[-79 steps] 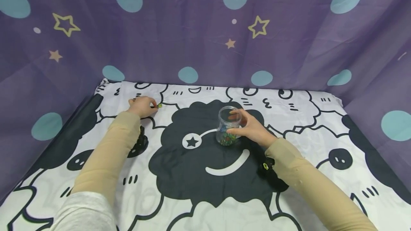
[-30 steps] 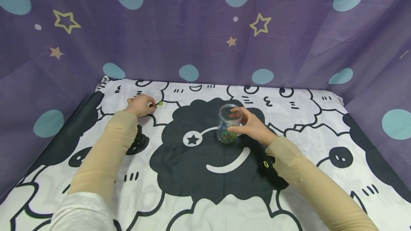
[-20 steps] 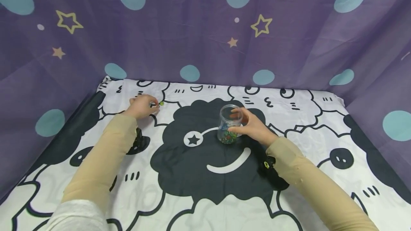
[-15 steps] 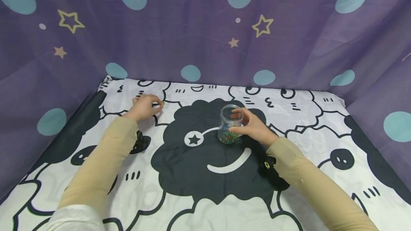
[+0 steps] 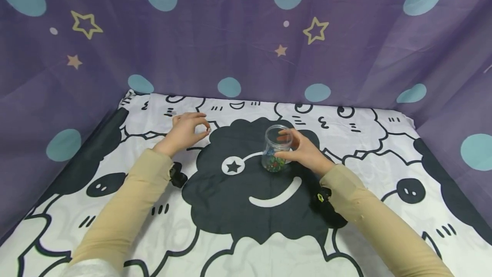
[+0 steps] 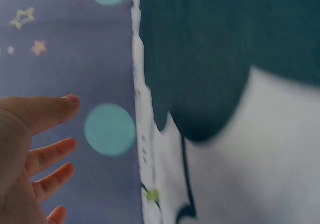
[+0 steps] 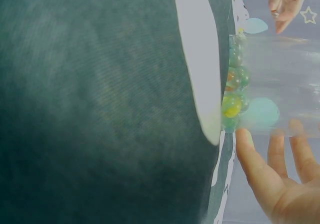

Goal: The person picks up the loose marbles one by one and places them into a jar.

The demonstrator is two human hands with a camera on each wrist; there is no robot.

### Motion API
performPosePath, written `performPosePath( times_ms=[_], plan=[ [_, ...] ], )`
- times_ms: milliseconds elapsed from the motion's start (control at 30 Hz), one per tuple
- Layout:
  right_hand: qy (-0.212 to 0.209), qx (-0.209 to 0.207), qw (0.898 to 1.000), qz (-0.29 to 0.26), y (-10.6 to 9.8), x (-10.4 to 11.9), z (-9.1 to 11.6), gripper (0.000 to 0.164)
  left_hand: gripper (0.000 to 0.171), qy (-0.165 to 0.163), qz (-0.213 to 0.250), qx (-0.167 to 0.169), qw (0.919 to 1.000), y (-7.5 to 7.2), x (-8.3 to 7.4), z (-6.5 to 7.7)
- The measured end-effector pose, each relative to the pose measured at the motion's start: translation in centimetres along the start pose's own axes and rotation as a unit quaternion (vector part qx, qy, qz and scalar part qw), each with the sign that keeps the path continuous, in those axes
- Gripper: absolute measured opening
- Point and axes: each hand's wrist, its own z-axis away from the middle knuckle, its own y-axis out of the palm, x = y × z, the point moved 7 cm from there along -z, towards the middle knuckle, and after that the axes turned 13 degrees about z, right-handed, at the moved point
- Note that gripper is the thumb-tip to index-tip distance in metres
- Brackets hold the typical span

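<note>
A clear plastic jar point(image 5: 274, 151) without a lid stands upright on the dark cloud print, with several green, yellow and red glass marbles point(image 7: 233, 91) at its bottom. My right hand point(image 5: 305, 151) holds it from the right, thumb and fingers round its side. To the left, my left hand point(image 5: 184, 132) hovers over the cloth, thumb and index pinching a small pale marble point(image 5: 209, 130); its details are too small to make out. A yellow-green marble point(image 6: 152, 195) lies on the cloth in the left wrist view; in the head view the left hand hides it.
A white tablecloth point(image 5: 269, 260) with black cartoon sheep covers the table. Purple curtains point(image 5: 215, 33) with stars and dots close off the back and sides. A black wrist camera point(image 5: 178, 175) sits on the left wrist, another point(image 5: 323, 194) on the right.
My left hand has lifted and moved right, toward the jar, from beside the yellow-green marble, carrying the small pale marble. The right hand stays on the jar.
</note>
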Motion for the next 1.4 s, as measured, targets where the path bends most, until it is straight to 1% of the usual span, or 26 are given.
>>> performPosePath(
  times_ms=[167, 333, 533, 767, 900, 1100, 1400],
  plan=[
    [0.002, 0.0, 1.0, -0.003, 0.0, -0.1, 0.0, 0.066, 0.013, 0.042, 0.003, -0.008, 0.9991, 0.3, -3.1, 0.4],
    [0.005, 0.0, 1.0, -0.005, -0.1, -0.1, 0.0, 0.068, 0.012, 0.085, 0.006, -0.022, 0.9961, 0.4, -6.0, 0.9],
    [0.006, -0.001, 1.0, -0.002, -0.2, 0.0, 0.0, 0.068, 0.01, 0.118, 0.016, -0.025, 0.9926, 0.6, -8.7, 1.2],
    [0.004, 0.0, 1.0, -0.004, -0.2, -0.1, 0.0, 0.066, 0.01, 0.142, 0.015, -0.021, 0.9895, 0.9, -10.8, 1.0],
    [0.004, 0.0, 1.0, -0.004, -0.1, -0.1, 0.1, 0.066, 0.011, 0.153, 0.013, -0.018, 0.988, 1.3, -12.0, 0.7],
    [0.007, -0.002, 1.0, -0.006, -0.1, -0.2, 0.0, 0.068, 0.011, 0.173, 0.024, -0.019, 0.9845, 1.9, -13.5, 0.0],
    [0.01, 0.002, 1.0, -0.008, 0.0, -0.3, 0.0, 0.068, 0.014, 0.184, 0.021, 0.004, 0.9827, 3.3, -15.7, -1.2]
  ],
)
